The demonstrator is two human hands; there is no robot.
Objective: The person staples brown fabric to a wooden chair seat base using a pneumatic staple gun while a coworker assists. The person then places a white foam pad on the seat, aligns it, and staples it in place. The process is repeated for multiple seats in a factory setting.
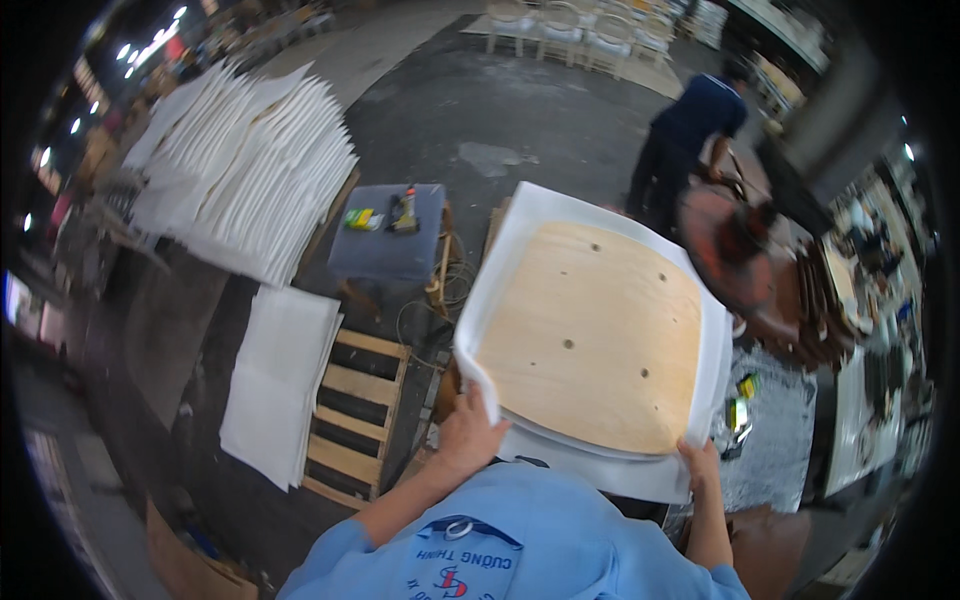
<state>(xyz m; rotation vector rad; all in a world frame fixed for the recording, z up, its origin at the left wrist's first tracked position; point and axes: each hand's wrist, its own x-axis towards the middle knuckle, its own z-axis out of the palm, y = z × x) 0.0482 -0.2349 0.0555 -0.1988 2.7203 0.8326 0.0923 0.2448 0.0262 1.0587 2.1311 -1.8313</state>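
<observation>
I hold a plywood seat board (590,335) with a few small holes, lying on a white foam sheet (520,240) whose edges fold up around it. My left hand (468,432) grips the near left corner of the foam and board. My right hand (700,465) grips the near right corner. The board is lifted in front of my chest, tilted a little toward me. A second white layer shows under the near edge.
A big fanned stack of white foam sheets (245,165) lies at the far left, more sheets (280,380) on a wooden pallet (355,420). A grey padded stool (385,235) carries small items. A person in dark blue (690,135) bends by stacked dark wooden seats (760,270).
</observation>
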